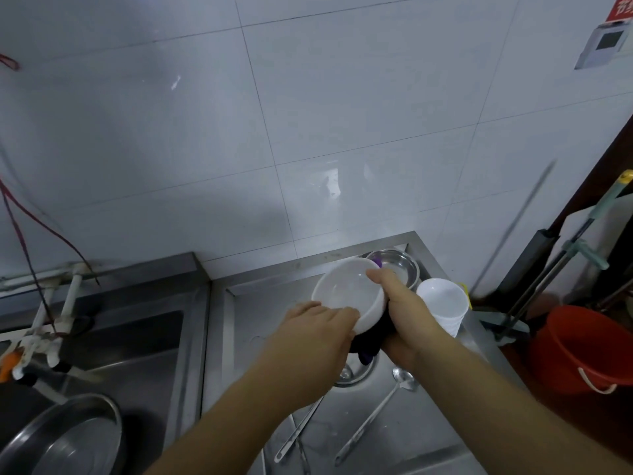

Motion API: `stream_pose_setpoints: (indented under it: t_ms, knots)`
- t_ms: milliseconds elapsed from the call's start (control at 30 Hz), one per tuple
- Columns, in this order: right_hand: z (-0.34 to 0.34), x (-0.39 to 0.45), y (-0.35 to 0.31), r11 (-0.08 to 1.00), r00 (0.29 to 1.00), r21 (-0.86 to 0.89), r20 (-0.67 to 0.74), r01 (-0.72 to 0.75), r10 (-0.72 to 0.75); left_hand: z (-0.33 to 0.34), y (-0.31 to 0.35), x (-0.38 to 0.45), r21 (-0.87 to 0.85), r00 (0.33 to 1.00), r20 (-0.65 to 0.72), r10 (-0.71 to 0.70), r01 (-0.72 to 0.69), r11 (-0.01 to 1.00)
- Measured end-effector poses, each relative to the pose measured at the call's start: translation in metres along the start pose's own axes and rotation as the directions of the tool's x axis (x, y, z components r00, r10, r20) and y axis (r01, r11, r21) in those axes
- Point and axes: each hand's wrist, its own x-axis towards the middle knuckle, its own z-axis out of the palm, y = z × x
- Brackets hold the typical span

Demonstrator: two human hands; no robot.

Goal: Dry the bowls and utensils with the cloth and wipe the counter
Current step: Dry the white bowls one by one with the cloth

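I hold a white bowl (346, 289) tilted above the steel counter basin (411, 440). My left hand (318, 323) grips its near rim. My right hand (407, 313) grips the bowl's right side, thumb over the rim, with a dark purple cloth (368, 344) bunched under the bowl against the palm. A stack of white bowls (443, 303) stands just right of my right hand. Behind them sits a steel bowl (397, 269). A steel ladle (376, 413) and other long steel utensils (298, 433) lie in the basin below my arms.
A deep sink (137, 354) with white taps (51, 323) lies to the left, a large steel basin (68, 440) at its near corner. An orange bucket (582, 347) and mop handles (565, 269) stand right of the counter. Tiled wall rises behind.
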Motion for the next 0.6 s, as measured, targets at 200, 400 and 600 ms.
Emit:
stream_pose_setpoints:
  t_ms: [200,400,600]
  knots:
    - [0.000,-0.002,0.013,0.991,0.999,0.129,0.040,-0.041,0.036,0.024,-0.002,-0.014,-0.379,0.937,-0.276,-0.214,0.098,0.920]
    - [0.007,0.002,0.034,0.989,0.998,0.142,-0.049,0.048,-0.042,0.018,-0.012,-0.015,-0.883,0.594,0.468,-0.654,0.281,-0.376]
    - [0.005,-0.001,0.050,0.982,0.970,-0.046,-0.148,0.186,-0.190,0.022,-0.027,-0.036,-0.899,0.609,0.435,-0.663,0.250,-0.361]
